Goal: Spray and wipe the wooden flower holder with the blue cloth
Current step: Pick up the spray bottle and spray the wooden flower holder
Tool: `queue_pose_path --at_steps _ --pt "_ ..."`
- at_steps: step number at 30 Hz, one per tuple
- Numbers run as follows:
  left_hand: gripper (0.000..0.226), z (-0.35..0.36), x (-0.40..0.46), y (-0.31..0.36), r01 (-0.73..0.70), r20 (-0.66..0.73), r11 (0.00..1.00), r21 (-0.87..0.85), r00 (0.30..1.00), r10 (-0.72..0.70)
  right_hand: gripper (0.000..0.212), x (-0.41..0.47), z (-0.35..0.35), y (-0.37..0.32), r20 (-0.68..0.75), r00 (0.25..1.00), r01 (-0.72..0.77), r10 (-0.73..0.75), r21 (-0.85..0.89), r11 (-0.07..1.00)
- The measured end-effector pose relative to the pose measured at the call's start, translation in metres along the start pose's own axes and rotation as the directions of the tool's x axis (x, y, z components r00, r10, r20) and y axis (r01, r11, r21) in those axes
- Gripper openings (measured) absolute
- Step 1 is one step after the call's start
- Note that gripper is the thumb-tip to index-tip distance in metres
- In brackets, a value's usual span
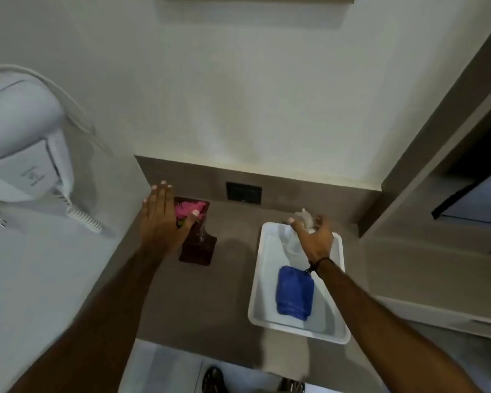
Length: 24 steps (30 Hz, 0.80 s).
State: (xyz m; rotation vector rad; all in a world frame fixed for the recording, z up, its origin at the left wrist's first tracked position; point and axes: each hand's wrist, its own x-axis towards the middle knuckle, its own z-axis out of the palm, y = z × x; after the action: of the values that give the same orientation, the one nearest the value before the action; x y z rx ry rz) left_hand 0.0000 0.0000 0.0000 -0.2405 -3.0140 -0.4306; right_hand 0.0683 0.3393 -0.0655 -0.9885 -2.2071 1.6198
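Observation:
A dark red-brown wooden flower holder [198, 249] stands on the grey counter at the back left, with a pink flower [189, 209] in it. My left hand [162, 219] hovers over its left side, fingers spread, thumb near the flower, holding nothing. A folded blue cloth [294, 293] lies in a white tray [257, 279] to the right. A clear spray bottle [294, 236] stands at the tray's far end. My right hand [313, 235] is open right at the bottle's top, fingers curved around it but not closed.
A white hair dryer [23, 143] with a coiled cord hangs on the left wall. A black socket plate [243, 192] sits in the backsplash. A cabinet [442, 177] rises at the right. Feet in sandals show below the counter edge.

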Motion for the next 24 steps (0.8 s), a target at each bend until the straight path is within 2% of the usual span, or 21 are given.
queue_pose_path --at_steps 3,6,9,13,17,21,24 --pt "0.102 0.007 -0.005 0.003 0.096 0.029 0.995 -0.036 0.995 -0.095 0.074 0.004 0.010 0.004 0.064 0.996 -0.064 0.058 0.093 0.994" --pt "0.107 0.014 -0.014 0.008 0.184 0.064 0.977 -0.109 0.982 -0.178 0.056 0.013 0.023 -0.004 0.140 0.989 -0.057 0.042 0.100 0.993" --pt "0.113 0.019 -0.017 0.005 0.260 0.106 0.955 -0.140 0.963 -0.246 0.049 0.024 0.030 -0.011 0.159 0.986 -0.070 0.052 0.108 0.992" --pt "0.105 0.022 -0.021 0.004 0.334 0.145 0.924 -0.185 0.939 -0.310 0.046 0.027 0.030 -0.022 0.211 0.976 0.048 -0.046 -0.004 0.999" --pt "0.098 0.019 -0.020 0.009 0.336 0.165 0.924 -0.180 0.937 -0.309 0.017 0.002 0.044 -0.031 0.362 0.912 0.218 -0.190 -0.035 0.975" --pt "0.090 0.011 -0.023 0.014 0.306 0.177 0.938 -0.160 0.944 -0.278 0.022 -0.042 0.077 -0.038 0.615 0.789 -0.017 0.005 0.014 1.000" --pt "0.086 0.007 -0.025 0.019 0.279 0.178 0.952 -0.130 0.951 -0.254 0.027 -0.069 0.097 -0.039 0.682 0.728 -0.093 0.069 -0.002 0.996"
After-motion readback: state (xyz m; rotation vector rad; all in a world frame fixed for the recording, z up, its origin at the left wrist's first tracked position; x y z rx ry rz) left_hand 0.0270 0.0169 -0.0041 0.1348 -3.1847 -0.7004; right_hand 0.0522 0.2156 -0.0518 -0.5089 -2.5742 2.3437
